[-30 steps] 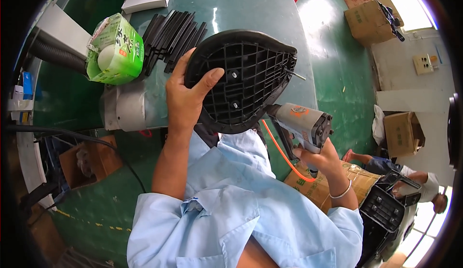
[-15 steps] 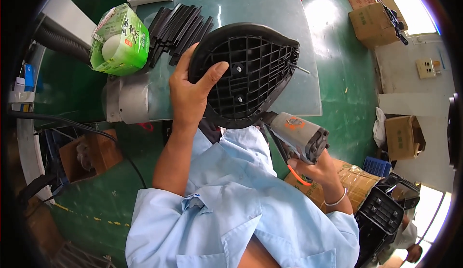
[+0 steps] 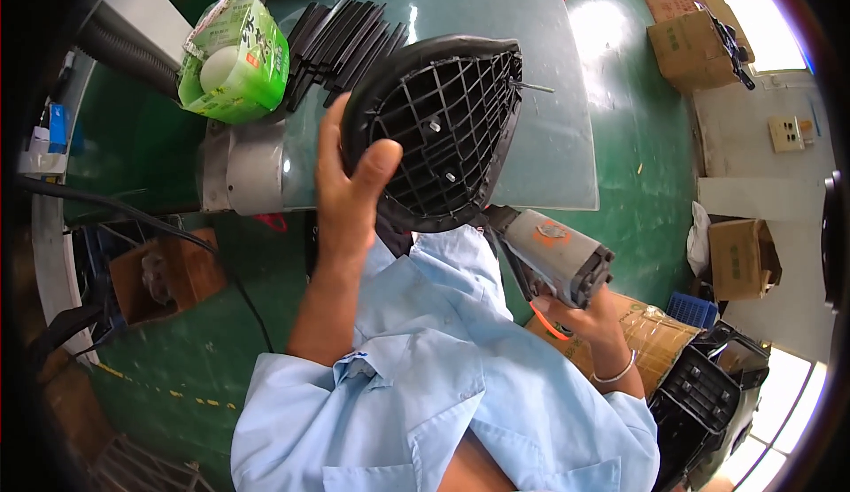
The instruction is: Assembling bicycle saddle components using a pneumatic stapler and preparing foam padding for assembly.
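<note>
Gripping seat (image 3: 460, 116) by the left rim with left hand (image 3: 345, 191), above the table's (image 3: 553, 160) near edge. Grasping tool (image 3: 553, 242) in right hand (image 3: 580, 312), with nose at seat's lower rim. Already fitted with 2 studs (image 3: 451, 177); seemingly midway through rim work, remainder impossible to gauge.

Head-worn, looking steeply down from close above, past the shirt front (image 3: 416, 333) to the hands (image 3: 347, 193). Wide and upright, taking in worktop (image 3: 551, 151) ahead, floor (image 3: 642, 138) either side.
</note>
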Motion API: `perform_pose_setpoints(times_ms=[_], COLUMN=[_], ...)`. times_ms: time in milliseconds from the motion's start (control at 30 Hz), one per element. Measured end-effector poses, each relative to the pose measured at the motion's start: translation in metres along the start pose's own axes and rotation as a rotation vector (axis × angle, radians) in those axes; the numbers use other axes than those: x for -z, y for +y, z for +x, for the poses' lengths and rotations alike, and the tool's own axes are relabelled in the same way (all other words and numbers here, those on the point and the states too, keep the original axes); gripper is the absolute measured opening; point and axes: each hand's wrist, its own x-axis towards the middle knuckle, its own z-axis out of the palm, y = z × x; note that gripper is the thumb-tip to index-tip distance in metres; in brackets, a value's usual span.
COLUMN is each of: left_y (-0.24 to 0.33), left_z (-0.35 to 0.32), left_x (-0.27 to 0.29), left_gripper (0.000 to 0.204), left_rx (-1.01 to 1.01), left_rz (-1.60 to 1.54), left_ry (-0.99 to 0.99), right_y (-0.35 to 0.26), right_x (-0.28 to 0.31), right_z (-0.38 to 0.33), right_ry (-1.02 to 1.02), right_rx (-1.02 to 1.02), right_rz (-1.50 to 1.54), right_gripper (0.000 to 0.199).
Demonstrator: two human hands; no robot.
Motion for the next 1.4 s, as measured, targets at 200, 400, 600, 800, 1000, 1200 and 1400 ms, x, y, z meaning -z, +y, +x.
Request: perform_pose_setpoints(times_ms=[200,400,600,800,1000,1200,1400], left_y=[-0.003,-0.012,-0.015,-0.017,-0.021,-0.028,-0.036], left_z=[0.006,-0.005,-0.003,-0.005,-0.019,-0.039,-0.055], left_x=[-0.013,-0.036,-0.035,-0.031,-0.026,-0.024,-0.018], left_gripper=[0.042,0.041,0.041,0.041,0.042,0.047,0.051], left_rx=[0.163,0.056,-0.013,-0.01,-0.018,-0.128,-0.214], left_rz=[-0.085,0.029,0.13,0.124,0.09,0.145,0.189], left_ry=[-0.053,-0.013,-0.047,-0.034,0.084,0.169,0.186], right_y=[-0.005,0.002,0.003,0.008,-0.003,0.006,-0.002], right_x=[0.009,0.015,0.018,0.017,0.006,-0.002,-0.005], right_z=[-0.01,-0.009,-0.001,0.006,-0.009,-0.002,-0.002], right_ry=[0.075,0.185,0.088,-0.001,0.029,-0.047,0.019], right_rx=[-0.085,-0.057,-0.054,-0.021,-0.157,-0.201,0.004], right_rz=[0.104,0.01,-0.071,-0.055,0.077,0.122,0.006], right_gripper=[0.029,0.035,0.04,0.042,0.037,0.028,0.024])
